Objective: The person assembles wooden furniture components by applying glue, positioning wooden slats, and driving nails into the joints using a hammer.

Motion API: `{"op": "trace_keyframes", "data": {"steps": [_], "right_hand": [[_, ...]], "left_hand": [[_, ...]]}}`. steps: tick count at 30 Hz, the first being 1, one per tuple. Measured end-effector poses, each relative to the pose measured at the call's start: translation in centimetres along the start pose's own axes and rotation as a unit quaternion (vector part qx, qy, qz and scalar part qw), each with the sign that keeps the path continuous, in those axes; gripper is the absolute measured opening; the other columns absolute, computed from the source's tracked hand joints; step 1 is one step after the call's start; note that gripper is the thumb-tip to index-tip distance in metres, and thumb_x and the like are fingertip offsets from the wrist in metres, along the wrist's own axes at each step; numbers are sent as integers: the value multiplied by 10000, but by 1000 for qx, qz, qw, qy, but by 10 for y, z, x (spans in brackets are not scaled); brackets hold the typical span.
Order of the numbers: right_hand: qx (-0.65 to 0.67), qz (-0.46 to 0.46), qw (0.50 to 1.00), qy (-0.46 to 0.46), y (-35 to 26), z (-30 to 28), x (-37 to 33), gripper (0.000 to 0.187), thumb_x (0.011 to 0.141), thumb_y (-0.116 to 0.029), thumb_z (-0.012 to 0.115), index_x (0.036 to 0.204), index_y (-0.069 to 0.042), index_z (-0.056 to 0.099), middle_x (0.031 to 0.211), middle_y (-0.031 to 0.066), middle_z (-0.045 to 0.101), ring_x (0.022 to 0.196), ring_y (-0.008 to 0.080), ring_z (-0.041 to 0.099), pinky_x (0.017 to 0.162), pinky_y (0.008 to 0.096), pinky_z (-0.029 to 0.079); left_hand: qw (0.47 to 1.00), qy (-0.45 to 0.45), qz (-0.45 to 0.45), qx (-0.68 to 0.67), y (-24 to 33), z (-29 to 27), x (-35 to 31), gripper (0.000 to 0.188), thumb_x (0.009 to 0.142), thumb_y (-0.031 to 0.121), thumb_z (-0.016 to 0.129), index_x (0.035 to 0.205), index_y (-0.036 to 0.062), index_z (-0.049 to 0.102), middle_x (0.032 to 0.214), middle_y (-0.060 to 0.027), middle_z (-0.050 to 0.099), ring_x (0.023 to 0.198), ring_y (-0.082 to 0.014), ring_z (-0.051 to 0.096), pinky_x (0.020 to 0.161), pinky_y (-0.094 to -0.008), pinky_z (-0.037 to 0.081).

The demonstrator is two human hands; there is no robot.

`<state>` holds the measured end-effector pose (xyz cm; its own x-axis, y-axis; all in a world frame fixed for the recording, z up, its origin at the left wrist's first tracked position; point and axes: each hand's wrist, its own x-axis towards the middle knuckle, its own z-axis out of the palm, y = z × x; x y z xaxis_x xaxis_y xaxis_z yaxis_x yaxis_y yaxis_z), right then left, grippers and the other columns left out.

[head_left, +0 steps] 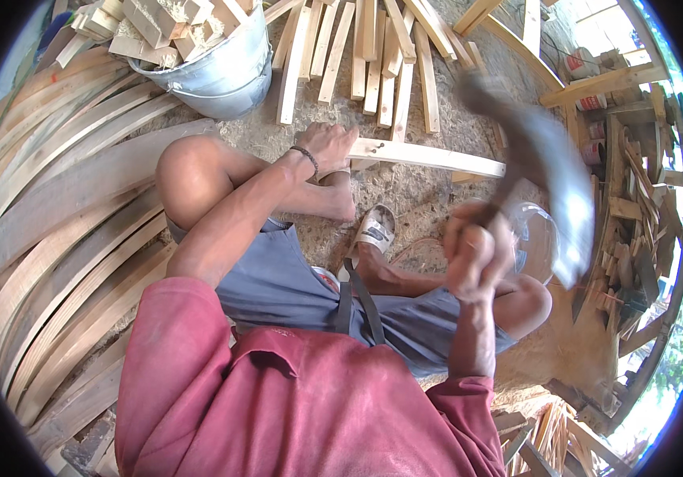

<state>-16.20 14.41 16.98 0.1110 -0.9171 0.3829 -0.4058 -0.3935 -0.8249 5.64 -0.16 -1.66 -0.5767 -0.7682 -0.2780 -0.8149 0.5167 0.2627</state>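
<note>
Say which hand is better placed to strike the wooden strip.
Probably the right hand: it grips the hammer-like tool, while the left hand holds the wooden strip by its left end.

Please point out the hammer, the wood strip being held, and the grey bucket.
Hammer point(552, 159), head view: its motion-blurred metal head.
Wood strip point(430, 155), head view: middle of its length.
Grey bucket point(226, 84), head view: its outer side.
</note>
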Motion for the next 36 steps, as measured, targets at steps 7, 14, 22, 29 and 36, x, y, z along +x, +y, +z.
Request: {"op": "trace_keyframes", "data": {"steps": [7, 14, 22, 29, 36], "right_hand": [[-116, 61, 990, -60, 68, 13, -49, 338, 1027, -298, 498, 866, -19, 602, 647, 151, 607, 520, 345, 560, 545, 455, 439], [-52, 215, 971, -94, 36, 18, -14, 350, 1061, -306, 475, 955, -7, 621, 579, 1, 502, 529, 66, 449, 467, 311, 342], [78, -7, 996, -38, 72, 4, -50, 272, 984, -270, 555, 845, -47, 627, 565, 70, 505, 530, 278, 546, 504, 393, 439], [-88, 241, 955, -150, 65, 27, -28, 389, 1058, -319, 483, 953, 15, 651, 585, 8, 492, 545, 97, 485, 509, 320, 400], [202, -86, 973, 72, -8, 14, 9, 541, 1035, -541, 453, 933, -30, 597, 559, 23, 485, 469, 103, 472, 364, 271, 306]], "left_hand": [[997, 77, 9, -8, 3, 16, 1, 504, 803, 303, 764, 1180, 18, 588, 775, -177, 706, 771, -338, 728, 729, -462, 593], [999, 51, 2, 3, 0, 18, 5, 375, 803, 253, 738, 1061, 24, 591, 758, -183, 700, 739, -342, 725, 681, -452, 594], [997, 71, 21, -3, 6, 11, 1, 394, 793, 222, 726, 1094, 3, 597, 751, -182, 692, 759, -346, 727, 706, -453, 604], [999, 43, 4, 3, 6, 13, 0, 508, 789, 253, 733, 1220, 22, 595, 803, -185, 712, 804, -349, 729, 711, -450, 605], [998, 63, -5, -8, -1, 22, -4, 449, 791, 294, 767, 1099, 18, 592, 836, -170, 711, 815, -342, 728, 725, -450, 603]]}}
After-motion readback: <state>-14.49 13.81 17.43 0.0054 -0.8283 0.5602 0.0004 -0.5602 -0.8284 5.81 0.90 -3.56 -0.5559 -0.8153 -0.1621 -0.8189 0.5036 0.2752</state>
